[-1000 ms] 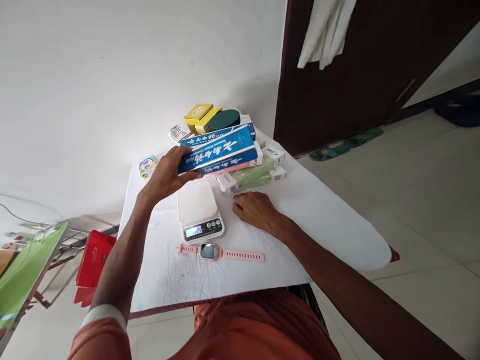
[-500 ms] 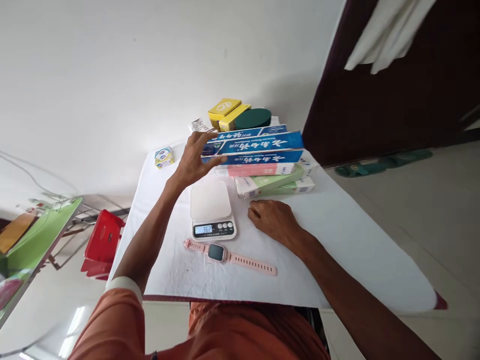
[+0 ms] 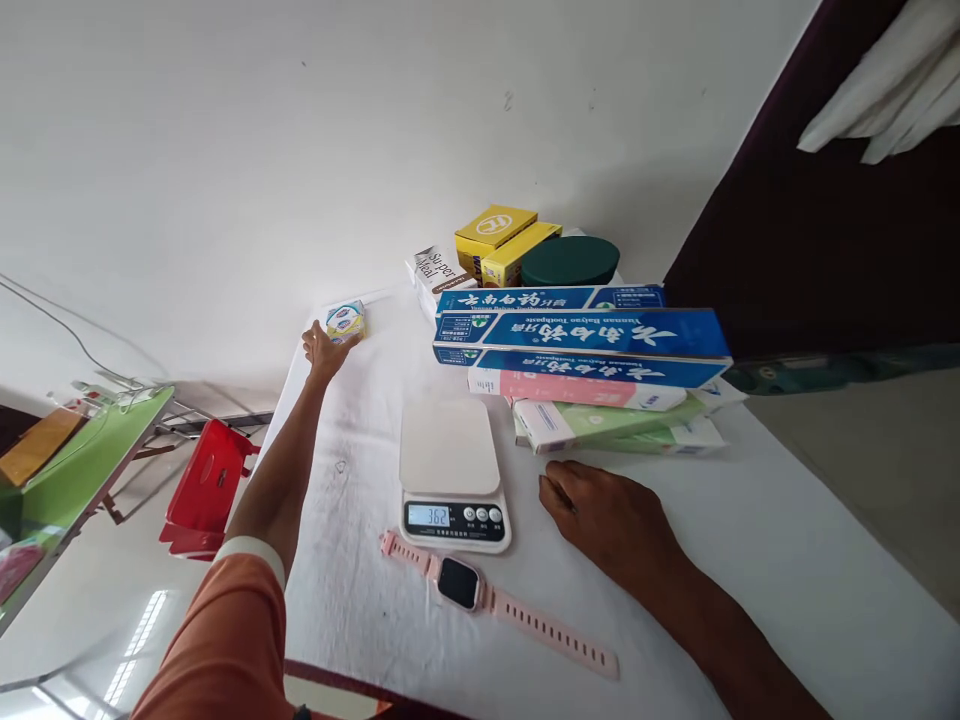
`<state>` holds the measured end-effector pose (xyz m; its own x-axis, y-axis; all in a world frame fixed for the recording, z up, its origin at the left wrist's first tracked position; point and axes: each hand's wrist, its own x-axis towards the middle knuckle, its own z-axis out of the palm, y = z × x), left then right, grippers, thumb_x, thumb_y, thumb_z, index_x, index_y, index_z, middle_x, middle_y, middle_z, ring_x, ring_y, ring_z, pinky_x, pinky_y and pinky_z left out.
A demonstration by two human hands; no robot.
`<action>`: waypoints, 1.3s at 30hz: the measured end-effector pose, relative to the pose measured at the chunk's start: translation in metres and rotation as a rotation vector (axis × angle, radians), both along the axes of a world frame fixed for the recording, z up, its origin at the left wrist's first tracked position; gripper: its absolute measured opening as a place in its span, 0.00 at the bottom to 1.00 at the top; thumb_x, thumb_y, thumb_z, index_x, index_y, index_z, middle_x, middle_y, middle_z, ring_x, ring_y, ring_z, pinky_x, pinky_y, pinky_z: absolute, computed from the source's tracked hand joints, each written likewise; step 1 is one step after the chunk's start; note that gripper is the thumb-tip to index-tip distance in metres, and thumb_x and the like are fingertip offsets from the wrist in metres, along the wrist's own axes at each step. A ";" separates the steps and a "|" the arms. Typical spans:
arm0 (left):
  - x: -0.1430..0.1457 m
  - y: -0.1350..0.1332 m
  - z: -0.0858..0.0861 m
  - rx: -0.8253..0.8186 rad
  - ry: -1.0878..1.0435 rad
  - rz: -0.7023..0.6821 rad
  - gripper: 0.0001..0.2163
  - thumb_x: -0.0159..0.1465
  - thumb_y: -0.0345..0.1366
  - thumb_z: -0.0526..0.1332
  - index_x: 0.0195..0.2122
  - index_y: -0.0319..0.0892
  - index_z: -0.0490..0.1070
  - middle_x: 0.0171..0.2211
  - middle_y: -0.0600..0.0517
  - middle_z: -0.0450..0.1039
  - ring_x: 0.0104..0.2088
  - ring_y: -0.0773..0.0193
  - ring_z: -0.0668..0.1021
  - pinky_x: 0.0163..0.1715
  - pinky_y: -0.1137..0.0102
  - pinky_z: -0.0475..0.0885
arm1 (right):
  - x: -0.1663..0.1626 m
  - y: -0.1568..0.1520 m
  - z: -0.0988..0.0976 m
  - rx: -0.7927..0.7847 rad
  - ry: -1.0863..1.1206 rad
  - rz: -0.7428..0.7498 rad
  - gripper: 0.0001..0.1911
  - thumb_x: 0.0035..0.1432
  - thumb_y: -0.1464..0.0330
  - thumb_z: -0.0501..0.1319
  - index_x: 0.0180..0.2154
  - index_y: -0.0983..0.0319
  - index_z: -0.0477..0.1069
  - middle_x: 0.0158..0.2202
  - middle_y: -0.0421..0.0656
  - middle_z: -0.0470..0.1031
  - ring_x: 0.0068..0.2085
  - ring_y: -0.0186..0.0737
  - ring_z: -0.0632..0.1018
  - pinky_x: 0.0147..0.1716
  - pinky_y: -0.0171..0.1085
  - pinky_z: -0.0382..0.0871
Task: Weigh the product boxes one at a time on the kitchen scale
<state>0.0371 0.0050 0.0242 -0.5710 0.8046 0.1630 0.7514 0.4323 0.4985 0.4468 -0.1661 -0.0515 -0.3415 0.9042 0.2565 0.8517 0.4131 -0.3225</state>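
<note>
My left hand (image 3: 324,352) reaches to the far left of the white-covered table. Its thumb and forefinger are spread about the near side of a small white, blue and yellow box (image 3: 346,320), apparently touching it. My right hand (image 3: 611,515) rests on the table as a loose fist, with nothing visible in it. Between my hands stands a white digital scale (image 3: 450,450), its pan bare and its display (image 3: 429,515) reading 362. A pink smartwatch (image 3: 459,583) lies in front of the scale. Blue toothpaste boxes (image 3: 585,335) lie stacked behind my right hand.
Under the blue boxes are a pink box (image 3: 577,388) and green-and-white boxes (image 3: 622,425). Behind stand yellow boxes (image 3: 495,228), a dark green round lid (image 3: 570,260) and a white "Super Meal" box (image 3: 441,270) near the wall. A red chair (image 3: 206,490) is left of the table.
My left hand has left the blue toothpaste boxes and moved left to the small box. My right fist stays beside the scale. The view has shifted and come closer to the table.
</note>
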 end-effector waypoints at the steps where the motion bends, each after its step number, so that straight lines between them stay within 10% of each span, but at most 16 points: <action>1: 0.001 0.011 0.000 -0.013 0.018 -0.001 0.50 0.54 0.56 0.72 0.70 0.42 0.47 0.71 0.29 0.47 0.71 0.34 0.57 0.65 0.44 0.56 | 0.001 0.000 -0.002 0.037 0.005 0.001 0.16 0.64 0.72 0.53 0.23 0.60 0.65 0.21 0.40 0.73 0.21 0.34 0.70 0.23 0.34 0.49; 11: 0.000 0.108 -0.006 -0.240 0.088 0.117 0.44 0.53 0.57 0.69 0.66 0.44 0.53 0.67 0.28 0.51 0.68 0.29 0.60 0.60 0.41 0.59 | 0.004 0.005 -0.010 0.222 0.084 0.016 0.17 0.68 0.72 0.53 0.26 0.59 0.71 0.20 0.38 0.73 0.19 0.33 0.71 0.20 0.35 0.53; 19: -0.004 0.128 -0.003 -0.309 0.083 0.163 0.35 0.52 0.50 0.69 0.59 0.47 0.63 0.65 0.33 0.56 0.67 0.32 0.62 0.59 0.43 0.61 | 0.002 0.009 -0.006 0.273 0.118 0.018 0.19 0.69 0.72 0.53 0.26 0.60 0.73 0.20 0.38 0.74 0.20 0.31 0.72 0.21 0.34 0.55; 39: 0.037 -0.081 0.000 -0.341 0.171 -0.181 0.50 0.53 0.61 0.67 0.72 0.46 0.49 0.70 0.33 0.51 0.69 0.33 0.60 0.64 0.43 0.58 | -0.001 0.003 -0.005 0.159 0.019 0.004 0.17 0.63 0.72 0.55 0.21 0.62 0.66 0.17 0.38 0.70 0.19 0.30 0.65 0.21 0.33 0.46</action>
